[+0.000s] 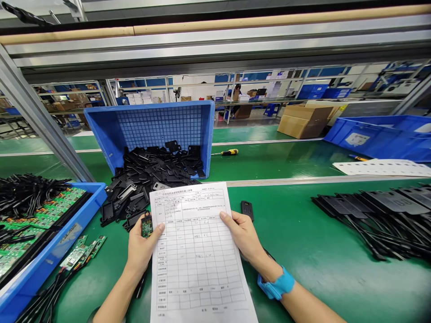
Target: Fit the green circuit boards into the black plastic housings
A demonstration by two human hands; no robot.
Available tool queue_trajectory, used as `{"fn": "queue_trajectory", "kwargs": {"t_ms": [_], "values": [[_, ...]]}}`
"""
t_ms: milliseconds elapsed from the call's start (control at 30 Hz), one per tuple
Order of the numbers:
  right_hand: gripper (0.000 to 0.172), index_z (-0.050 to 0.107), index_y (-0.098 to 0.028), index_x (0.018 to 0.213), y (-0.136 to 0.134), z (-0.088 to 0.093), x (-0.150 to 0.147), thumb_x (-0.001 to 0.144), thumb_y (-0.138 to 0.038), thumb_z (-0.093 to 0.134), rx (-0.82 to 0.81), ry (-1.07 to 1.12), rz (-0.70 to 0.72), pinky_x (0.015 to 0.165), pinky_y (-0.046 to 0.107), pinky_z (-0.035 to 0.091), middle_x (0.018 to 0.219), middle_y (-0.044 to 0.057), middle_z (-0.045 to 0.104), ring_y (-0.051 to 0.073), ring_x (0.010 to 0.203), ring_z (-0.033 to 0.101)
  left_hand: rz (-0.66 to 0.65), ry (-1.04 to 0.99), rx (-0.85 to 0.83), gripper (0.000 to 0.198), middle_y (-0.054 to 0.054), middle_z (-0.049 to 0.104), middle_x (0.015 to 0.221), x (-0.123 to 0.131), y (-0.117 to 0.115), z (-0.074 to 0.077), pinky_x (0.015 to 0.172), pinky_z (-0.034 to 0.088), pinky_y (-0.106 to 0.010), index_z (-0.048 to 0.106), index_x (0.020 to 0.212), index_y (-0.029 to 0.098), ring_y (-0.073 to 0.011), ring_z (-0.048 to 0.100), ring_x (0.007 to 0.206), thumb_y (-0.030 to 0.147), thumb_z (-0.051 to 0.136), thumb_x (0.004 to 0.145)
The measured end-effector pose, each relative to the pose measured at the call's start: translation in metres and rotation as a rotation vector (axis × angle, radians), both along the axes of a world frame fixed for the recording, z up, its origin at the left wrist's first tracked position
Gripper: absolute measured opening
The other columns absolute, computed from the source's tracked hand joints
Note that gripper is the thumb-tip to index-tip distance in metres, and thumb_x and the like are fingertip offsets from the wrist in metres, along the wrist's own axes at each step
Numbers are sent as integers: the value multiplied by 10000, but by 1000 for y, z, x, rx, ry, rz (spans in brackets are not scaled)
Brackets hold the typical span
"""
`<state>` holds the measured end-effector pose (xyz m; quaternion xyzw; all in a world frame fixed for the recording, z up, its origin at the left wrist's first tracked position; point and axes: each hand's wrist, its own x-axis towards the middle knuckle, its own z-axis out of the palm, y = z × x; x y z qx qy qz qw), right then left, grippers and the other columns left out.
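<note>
I hold a white printed form sheet [198,255] over the green bench with both hands. My left hand [141,249] pinches its left edge with the thumb and also grips a small green circuit board [147,226]. My right hand [244,235] grips the sheet's right edge; a blue strap [276,285] is on that wrist. A small black plastic part [247,209] lies on the mat just beyond my right hand.
A tipped blue crate [148,125] spills black plastic housings [151,175] behind the sheet. A blue tray [50,251] of green boards and black cables sits left, with loose boards [82,251] beside it. Black wired parts [373,215] lie right. A screwdriver [226,153], cardboard box [303,120] and another blue crate [380,137] stand farther back.
</note>
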<state>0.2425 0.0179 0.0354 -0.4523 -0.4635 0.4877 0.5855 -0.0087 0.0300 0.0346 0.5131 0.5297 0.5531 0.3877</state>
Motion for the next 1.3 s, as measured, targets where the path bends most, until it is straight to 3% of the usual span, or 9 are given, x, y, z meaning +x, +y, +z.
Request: {"fn": "queue_trajectory", "kwargs": {"t_ms": [1300], "values": [[402, 742, -157, 819, 0, 1, -1, 724, -545, 704, 20, 19, 1, 624, 331, 520, 732, 53, 696, 273, 734, 641, -21, -7, -2, 448, -85, 682, 1021, 0, 0, 0, 803, 514, -335, 587, 1029, 161, -237, 643, 883, 418, 724, 689]]}}
